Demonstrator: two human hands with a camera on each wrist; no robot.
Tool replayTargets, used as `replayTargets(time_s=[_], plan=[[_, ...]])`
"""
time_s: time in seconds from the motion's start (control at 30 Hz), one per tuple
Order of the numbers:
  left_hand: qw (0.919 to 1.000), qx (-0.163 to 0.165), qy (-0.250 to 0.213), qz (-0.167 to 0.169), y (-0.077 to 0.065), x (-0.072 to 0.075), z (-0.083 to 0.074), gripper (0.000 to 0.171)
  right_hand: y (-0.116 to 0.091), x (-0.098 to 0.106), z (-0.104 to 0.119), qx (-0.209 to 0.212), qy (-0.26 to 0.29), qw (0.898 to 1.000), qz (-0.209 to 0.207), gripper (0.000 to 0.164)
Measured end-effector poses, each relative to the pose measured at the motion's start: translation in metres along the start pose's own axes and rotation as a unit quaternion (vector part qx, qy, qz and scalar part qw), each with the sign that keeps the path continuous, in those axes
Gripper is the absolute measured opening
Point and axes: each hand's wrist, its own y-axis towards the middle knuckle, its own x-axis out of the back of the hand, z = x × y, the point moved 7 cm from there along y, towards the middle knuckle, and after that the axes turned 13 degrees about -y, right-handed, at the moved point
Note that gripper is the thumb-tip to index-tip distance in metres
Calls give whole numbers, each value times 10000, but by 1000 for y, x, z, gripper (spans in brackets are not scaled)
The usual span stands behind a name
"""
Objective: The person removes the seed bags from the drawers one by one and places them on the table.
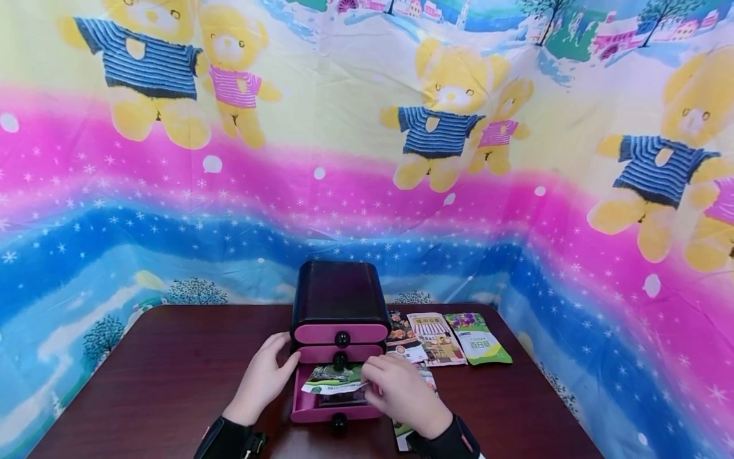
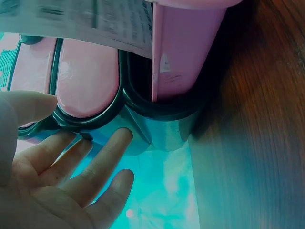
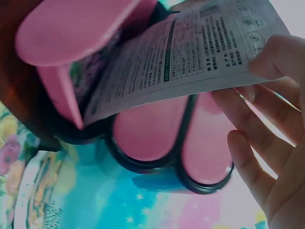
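Observation:
A small black cabinet with pink drawer fronts stands on the table, its bottom drawer pulled out. Over that drawer, my right hand pinches the right edge of a green seed packet between thumb and fingers. Its printed back shows as a pale sheet of small text in the right wrist view. Another dark packet lies inside the drawer, partly covered. My left hand is at the cabinet's left side, fingers spread and thumb near the middle drawer front.
Right of the cabinet lie a dark floral packet, a cream packet with a striped awning and a green-and-white packet. More packets lie partly under my right hand. A bear-print cloth hangs behind the brown table.

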Motion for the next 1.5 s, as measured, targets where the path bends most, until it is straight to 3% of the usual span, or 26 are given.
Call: replayTargets(time_s=[0.2, 0.47, 0.53, 0.7, 0.77, 0.93, 1.0, 1.17, 1.5], plan=[[10000, 21, -6, 20, 0, 0, 0, 47, -1, 33, -7, -281, 415, 9978, -429, 26], [10000, 36, -35, 37, 0, -1, 2, 48, -23, 74, -39, -1108, 248, 9870, -1135, 40], [10000, 31, -28, 31, 0, -1, 2, 48, -40, 69, -56, -1299, 209, 9824, -1328, 40], [9999, 90, -51, 26, 0, -2, 3, 49, -110, 6, -126, -1599, -71, 9672, -1974, 31], [9999, 118, -56, 37, 0, -2, 3, 49, -125, 5, -137, -1799, -218, 9612, -2080, 31], [9999, 114, -58, 55, 0, -3, 3, 49, -131, 70, -122, -2392, -489, 9497, -1963, 42], [9999, 108, -59, 44, 0, -2, 3, 48, -139, 80, -123, -2659, -624, 9440, -1851, 44], [10000, 56, -30, -14, 1, 0, 3, 47, -163, 81, -137, -3186, -908, 9336, -1365, 43], [10000, 50, -37, 23, 1, -2, 1, 48, -183, 57, -155, -3574, -872, 9286, -481, 39]])
